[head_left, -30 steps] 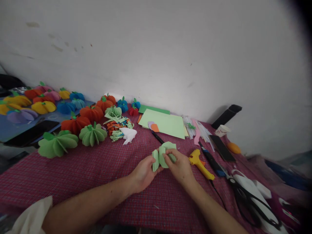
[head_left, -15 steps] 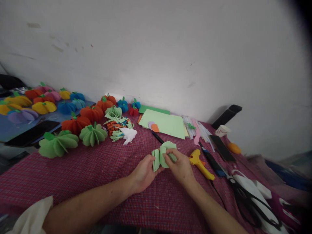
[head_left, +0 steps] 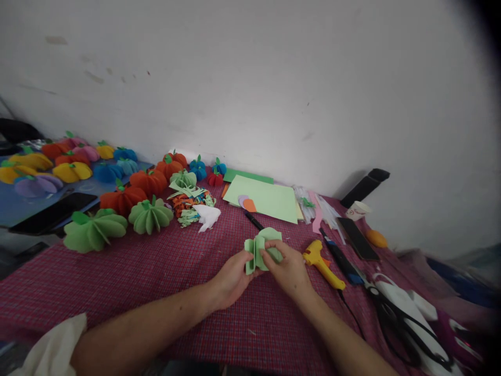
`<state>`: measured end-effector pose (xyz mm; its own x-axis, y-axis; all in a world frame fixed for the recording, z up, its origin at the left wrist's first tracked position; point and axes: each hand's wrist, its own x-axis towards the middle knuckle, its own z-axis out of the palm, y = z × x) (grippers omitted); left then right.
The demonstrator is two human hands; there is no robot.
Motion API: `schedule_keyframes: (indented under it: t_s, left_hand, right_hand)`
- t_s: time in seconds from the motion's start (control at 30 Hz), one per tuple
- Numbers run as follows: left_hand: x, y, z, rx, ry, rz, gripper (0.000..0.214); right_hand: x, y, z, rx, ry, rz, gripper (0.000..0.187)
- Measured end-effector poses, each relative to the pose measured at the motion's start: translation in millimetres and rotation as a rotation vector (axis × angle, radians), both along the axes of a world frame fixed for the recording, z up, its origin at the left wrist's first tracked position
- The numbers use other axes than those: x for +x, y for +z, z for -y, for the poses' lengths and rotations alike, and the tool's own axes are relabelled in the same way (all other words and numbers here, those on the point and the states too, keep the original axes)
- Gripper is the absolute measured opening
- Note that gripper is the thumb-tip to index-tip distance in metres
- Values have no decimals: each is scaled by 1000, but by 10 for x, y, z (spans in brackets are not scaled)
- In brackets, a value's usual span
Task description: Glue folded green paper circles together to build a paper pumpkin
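Both hands meet on the green paper piece (head_left: 261, 249), mid-table: left hand (head_left: 231, 279) pinches its left edge, right hand (head_left: 288, 269) grips the right folds. Glue gun (head_left: 321, 262) lies just right; bare cloth (head_left: 156, 271) lies to the left.

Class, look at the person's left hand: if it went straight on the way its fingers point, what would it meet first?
The folded light-green paper piece, which the left hand touches now; just beyond are the fingers of the right hand, though depth is unclear.
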<state>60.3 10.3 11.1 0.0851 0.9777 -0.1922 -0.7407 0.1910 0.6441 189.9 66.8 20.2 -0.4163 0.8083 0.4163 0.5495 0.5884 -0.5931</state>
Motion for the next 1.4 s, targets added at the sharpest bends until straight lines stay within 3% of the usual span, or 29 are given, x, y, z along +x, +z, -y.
schedule_keyframes:
  t_s: [0.4, 0.6, 0.7, 0.87, 1.03, 1.27, 1.4]
  left_hand:
    - [6, -61, -5, 46, -4, -59, 17]
    - [11, -55, -6, 51, 8, -84, 20]
    - [11, -71, -10, 65, 6, -110, 24]
    - [20, -60, -15, 75, 25, -150, 24]
    - [23, -13, -1, 95, 10, -154, 22]
    - [-25, 20, -2, 90, -22, 55, 25]
    - [-31, 10, -12, 40, -19, 72, 27]
  right_hand:
    - [-14, 3, 28, -30, 23, 20, 10]
    - [-13, 10, 32, -81, -101, 65, 14]
    - [-5, -8, 13, -30, 10, 39, 4]
    - [-5, 16, 19, -5, 146, -20, 20]
    - [-9, 4, 14, -23, 101, -1, 16]
    - [5, -34, -20, -98, -10, 12, 15]
    - [16, -30, -9, -106, -34, 9, 14]
